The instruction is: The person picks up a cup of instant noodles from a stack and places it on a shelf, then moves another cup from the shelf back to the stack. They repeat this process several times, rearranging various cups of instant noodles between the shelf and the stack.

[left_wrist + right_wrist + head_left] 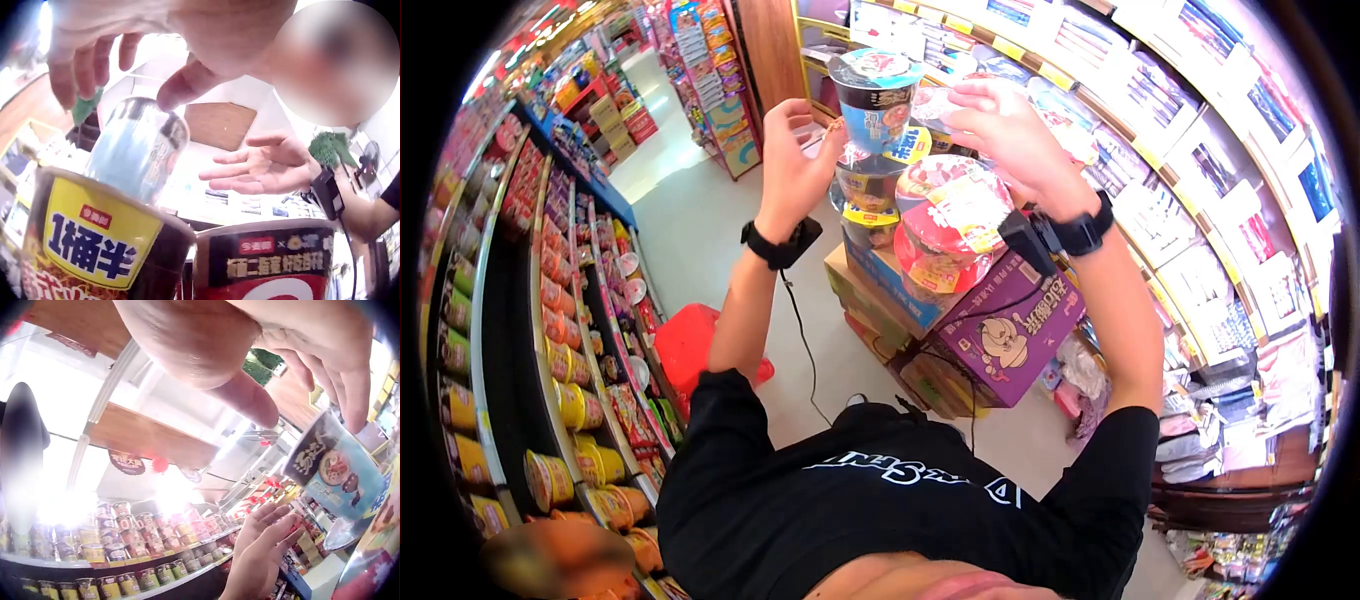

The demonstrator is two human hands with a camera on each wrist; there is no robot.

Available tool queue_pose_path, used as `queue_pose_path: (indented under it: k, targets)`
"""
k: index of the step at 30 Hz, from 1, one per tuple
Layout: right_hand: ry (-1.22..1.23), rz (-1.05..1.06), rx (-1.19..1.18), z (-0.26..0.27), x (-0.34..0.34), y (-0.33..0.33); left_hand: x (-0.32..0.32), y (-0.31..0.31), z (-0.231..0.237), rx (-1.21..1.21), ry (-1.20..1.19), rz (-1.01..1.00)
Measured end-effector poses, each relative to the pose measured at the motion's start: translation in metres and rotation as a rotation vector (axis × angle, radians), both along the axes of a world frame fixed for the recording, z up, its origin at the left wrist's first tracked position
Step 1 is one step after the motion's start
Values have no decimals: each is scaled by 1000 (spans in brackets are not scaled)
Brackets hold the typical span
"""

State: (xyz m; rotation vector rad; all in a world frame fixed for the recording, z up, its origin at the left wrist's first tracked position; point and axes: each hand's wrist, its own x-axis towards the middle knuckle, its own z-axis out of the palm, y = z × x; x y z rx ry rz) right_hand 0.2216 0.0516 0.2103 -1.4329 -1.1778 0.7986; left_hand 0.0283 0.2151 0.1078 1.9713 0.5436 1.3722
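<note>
A blue instant noodle cup [878, 110] with a black band stands on top of a stack of noodle tubs. My left hand [795, 165] is raised just left of it, thumb and fingers apart and loosely bent. On the other side, my right hand [1005, 135] is held with its fingers spread, a gap showing between palm and cup. In the left wrist view, the left thumb [187, 84] overlaps the cup's upper edge. Below the cup are a tub with a yellow label [103, 240] and a red-lidded tub [955, 210].
The tubs rest on cardboard cartons, one of them purple [1005, 330]. Shelves of noodle cups [565, 360] line the left side, and bright shelves of packaged goods [1190, 170] curve along the right. A red stool [690, 345] stands on the floor. Cables hang from both wrist cameras.
</note>
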Motion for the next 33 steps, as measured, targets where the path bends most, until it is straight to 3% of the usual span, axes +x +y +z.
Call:
queue_pose_path:
  k: [2, 5, 9, 12, 14, 16, 17, 20, 22, 25, 30, 33]
  targets:
    - [-88, 11, 151, 1, -17, -31, -22, -35, -7, 188, -181, 164]
    - [-92, 141, 204, -18, -33, -58, -51, -95, -34, 198, -353, 142]
    - [-137, 429, 142, -41, -66, -83, -84, -165, -56, 134, -334, 221]
    - [-200, 615, 176, -68, -86, -88, -113, -210, -65, 64, -193, 338]
    - [-149, 742, 246, -86, -106, -87, -147, -242, -68, -97, -10, 408]
    - [-85, 866, 260, -99, -141, -86, -177, -271, -59, 42, 158, 486]
    - [-52, 926, 262, -102, -162, -85, -190, -289, -51, -23, 214, 529]
    - [-52, 1153, 326, -105, -226, -96, -226, -338, -31, -154, 197, 510]
    - [-76, 1328, 370, -108, -263, -102, -246, -361, -27, -77, 172, 547]
    - [40, 1441, 305, -103, -317, -122, -279, -395, -35, -88, 169, 745]
    - [-35, 1654, 294, -91, -404, -151, -331, -452, -36, -83, 68, 978]
    - [-13, 1759, 437, -90, -468, -178, -379, -485, -45, -32, 53, 1138]
